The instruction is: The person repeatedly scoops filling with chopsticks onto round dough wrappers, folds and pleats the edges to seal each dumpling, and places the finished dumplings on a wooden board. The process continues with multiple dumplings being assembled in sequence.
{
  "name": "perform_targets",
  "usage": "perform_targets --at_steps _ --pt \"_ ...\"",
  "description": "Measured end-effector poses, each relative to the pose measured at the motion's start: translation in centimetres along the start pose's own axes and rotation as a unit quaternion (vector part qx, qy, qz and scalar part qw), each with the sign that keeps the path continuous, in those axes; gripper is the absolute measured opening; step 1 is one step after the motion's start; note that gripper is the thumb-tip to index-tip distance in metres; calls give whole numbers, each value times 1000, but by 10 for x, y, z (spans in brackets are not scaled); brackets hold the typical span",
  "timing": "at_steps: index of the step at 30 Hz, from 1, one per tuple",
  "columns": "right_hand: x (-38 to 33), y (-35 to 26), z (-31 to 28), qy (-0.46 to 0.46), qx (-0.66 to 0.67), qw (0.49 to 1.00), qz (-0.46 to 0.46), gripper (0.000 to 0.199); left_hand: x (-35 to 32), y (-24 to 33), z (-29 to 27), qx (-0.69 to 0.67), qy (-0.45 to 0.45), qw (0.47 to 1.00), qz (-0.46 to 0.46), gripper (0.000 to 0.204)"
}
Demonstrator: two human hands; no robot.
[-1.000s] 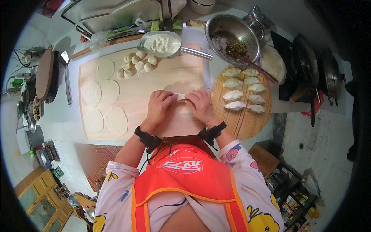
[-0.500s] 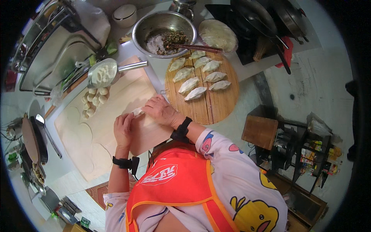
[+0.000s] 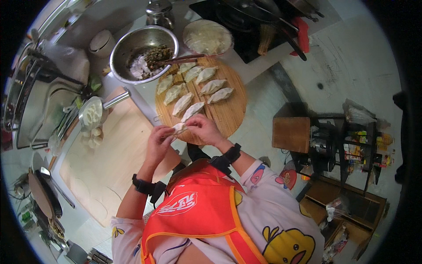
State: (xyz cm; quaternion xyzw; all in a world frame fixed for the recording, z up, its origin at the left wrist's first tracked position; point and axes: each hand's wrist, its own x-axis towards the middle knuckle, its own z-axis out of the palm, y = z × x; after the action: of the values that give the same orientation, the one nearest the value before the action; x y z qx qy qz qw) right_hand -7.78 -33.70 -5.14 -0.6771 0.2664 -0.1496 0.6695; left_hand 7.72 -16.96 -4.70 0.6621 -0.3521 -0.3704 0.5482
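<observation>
Between the fingertips of both hands is a white dumpling [image 3: 179, 128], held over the near left edge of a round bamboo board [image 3: 231, 116]. My left hand [image 3: 158, 141] pinches its left end. My right hand [image 3: 206, 131] pinches the right end. Just beyond my fingers, several pleated dumplings [image 3: 183, 104] lie in rows on the board. The flat wooden pastry board [image 3: 118, 147] lies to the left of my hands. On it, small dough pieces [image 3: 92, 138] sit beside a metal scoop of flour [image 3: 93, 113], which partly hides them.
Behind the round board stands a steel bowl [image 3: 115, 59] of chopped filling, with chopsticks [image 3: 187, 60] across its rim. A plastic-covered plate [image 3: 207, 38] and metal pot [image 3: 159, 14] are behind. A wok [image 3: 259, 11] sits on the black stove, its handle sticking out.
Both hands have moved right with the dumpling, from the pastry board to the round board's near edge. The view has swung right, so the bowl and boards appear farther left.
</observation>
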Motion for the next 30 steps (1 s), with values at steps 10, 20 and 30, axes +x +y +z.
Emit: perform_targets --at_steps 10,20,30 --pt "-4 4 -161 138 -123 981 67 11 93 30 140 144 -109 976 119 23" --pt "42 7 -198 298 -78 951 30 12 206 57 168 152 -23 973 170 19" --pt "64 15 -184 279 -330 900 -50 16 262 44 158 252 1 951 178 21"
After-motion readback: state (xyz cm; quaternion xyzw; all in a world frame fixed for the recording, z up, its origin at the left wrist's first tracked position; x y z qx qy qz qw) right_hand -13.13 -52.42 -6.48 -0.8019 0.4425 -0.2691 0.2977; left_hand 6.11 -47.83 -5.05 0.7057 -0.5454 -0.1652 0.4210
